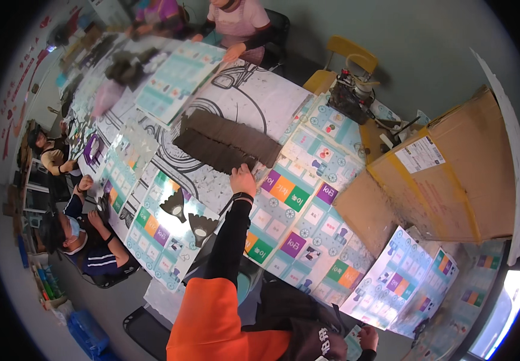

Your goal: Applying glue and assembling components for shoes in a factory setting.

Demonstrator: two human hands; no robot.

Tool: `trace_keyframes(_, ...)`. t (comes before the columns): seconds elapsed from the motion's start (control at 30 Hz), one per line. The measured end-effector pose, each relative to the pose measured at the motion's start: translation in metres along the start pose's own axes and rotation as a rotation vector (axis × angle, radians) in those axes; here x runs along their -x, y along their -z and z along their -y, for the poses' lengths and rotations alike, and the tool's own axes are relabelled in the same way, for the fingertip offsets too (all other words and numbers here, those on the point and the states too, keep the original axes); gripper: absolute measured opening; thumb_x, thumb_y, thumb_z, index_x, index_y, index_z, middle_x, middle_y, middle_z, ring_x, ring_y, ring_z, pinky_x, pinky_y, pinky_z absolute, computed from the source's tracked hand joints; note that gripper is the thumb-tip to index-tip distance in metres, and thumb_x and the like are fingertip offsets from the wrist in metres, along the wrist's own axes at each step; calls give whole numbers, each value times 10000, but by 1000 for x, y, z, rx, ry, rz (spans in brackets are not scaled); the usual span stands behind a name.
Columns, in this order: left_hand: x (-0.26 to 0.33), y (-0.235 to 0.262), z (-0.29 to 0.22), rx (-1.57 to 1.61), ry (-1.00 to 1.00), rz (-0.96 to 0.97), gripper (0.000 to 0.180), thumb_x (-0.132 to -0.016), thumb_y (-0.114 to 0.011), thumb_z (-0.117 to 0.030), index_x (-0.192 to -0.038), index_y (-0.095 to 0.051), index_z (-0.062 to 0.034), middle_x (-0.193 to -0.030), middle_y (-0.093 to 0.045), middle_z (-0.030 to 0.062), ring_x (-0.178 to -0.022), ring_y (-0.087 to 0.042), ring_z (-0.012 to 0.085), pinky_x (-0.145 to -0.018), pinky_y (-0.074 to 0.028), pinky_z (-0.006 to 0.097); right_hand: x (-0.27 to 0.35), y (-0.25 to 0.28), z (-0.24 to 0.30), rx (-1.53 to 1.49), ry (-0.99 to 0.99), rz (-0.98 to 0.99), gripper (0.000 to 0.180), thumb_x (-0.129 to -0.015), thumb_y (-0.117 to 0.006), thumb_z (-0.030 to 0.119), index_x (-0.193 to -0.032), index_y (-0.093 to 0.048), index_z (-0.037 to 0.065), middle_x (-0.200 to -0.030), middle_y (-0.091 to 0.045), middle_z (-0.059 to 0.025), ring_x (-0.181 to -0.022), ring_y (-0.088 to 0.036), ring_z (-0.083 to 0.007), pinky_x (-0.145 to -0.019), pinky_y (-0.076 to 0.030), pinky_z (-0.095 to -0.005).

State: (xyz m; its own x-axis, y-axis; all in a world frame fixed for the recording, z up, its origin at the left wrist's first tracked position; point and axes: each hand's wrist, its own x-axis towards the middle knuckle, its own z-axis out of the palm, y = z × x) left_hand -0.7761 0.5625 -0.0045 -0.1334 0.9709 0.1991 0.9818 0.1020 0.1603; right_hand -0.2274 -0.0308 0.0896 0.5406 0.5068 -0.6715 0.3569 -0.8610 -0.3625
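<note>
My left hand (pixel 243 180) reaches over the table, its fingers closed at the near edge of two long rows of overlapping dark grey pieces (pixel 227 141), which look like thin fabric. Left of my forearm, two separate dark pieces with scalloped edges and a pale oval (pixel 203 227) lie on a glossy printed sheet (pixel 157 253). Low at the right, close to my body, is my right hand (pixel 367 337) with its fingers curled. A pale teal printed piece (pixel 354 344) is beside it; what the fingers hold is too small to make out.
Printed sheets (pixel 296 222) cover the table's right side. A large cardboard box (pixel 446 174) stands at the right, near a dark machine (pixel 353 99). A co-worker in a cap (pixel 73 234) sits at the left; others (pixel 242 30) sit at the far side. A yellow chair (pixel 351 54) stands behind.
</note>
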Motion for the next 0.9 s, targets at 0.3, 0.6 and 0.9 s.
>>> trace_keyframes(0.3,175,83,-169,1905,401,1095,201,-910,-745,-119,-1093,-670,-87,-948,-689,-39,-852,-597,41,-743,-428,216,-25,14,173,-169,514,11,335,-918,-669,89,-1228,-597,-14,-1148,-664,-161,-1095,-645,-235,-857,-538,-359)
trace_keyframes(0.6,380,81,-375,1614,80,1424,450,-887,-757,-88,-1288,-561,-29,-1135,-658,66,-1032,-628,165,-865,-514,302,-61,56,147,-168,740,-69,358,-885,-700,101,-1229,-613,47,-1104,-664,-161,-1022,-662,-370,-851,-545,-431)
trace_keyframes(0.9,520,42,-464,1110,-427,587,724,-786,-517,78,-1491,-360,21,-1491,-453,227,-1392,-444,388,-1150,-369,429,-151,49,-18,254,982,-285,403,-801,-614,43,-1203,-626,70,-1100,-632,-98,-1086,-591,-318,-943,-483,-438)
